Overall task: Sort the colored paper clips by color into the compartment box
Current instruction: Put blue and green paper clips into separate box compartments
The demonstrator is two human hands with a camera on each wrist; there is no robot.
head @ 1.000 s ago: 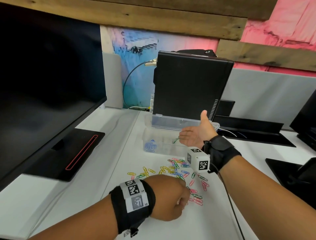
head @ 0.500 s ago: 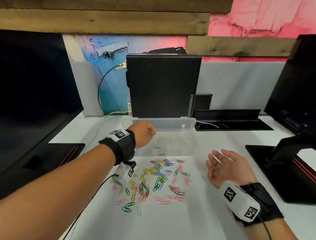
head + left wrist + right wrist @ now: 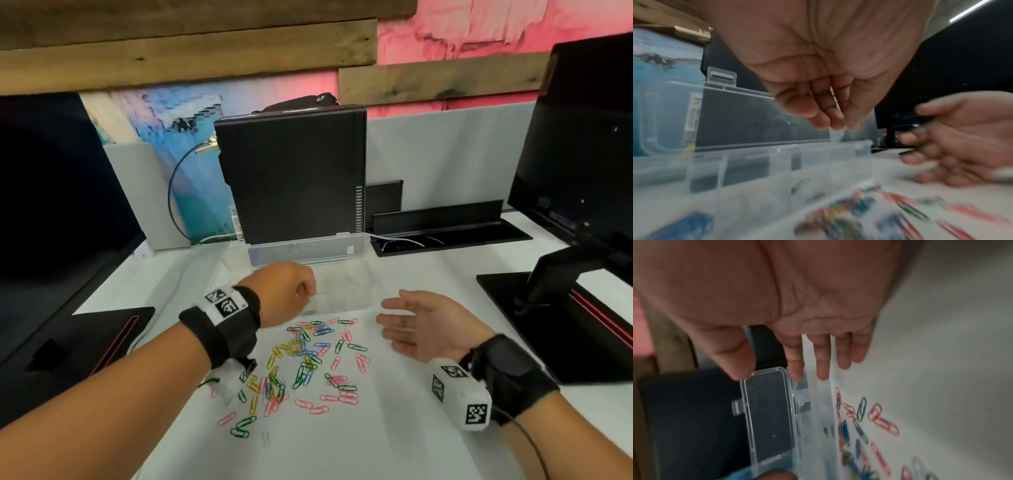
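Note:
Several loose clips [image 3: 308, 359] in pink, green, blue and yellow lie scattered on the white table. Behind them stands the clear compartment box [image 3: 342, 291], its lid [image 3: 308, 251] propped open. My left hand [image 3: 301, 291] hovers over the box's front compartments, and its fingertips [image 3: 838, 123] pinch a pale, whitish clip [image 3: 836, 136]. A green clip [image 3: 799, 185] lies in one compartment and blue ones [image 3: 684, 227] in another. My right hand [image 3: 394, 318] floats open, palm turned up, just right of the box and the pile.
A black computer case [image 3: 291, 178] stands right behind the box. Monitors flank the table, with stands at the left [image 3: 85, 339] and right [image 3: 565, 308]. A black cable tray [image 3: 445, 233] lies at the back right.
My left hand went from the pile to above the box with its fingers pinched. My right hand came back from the box and opened beside the pile. The head view swung right.

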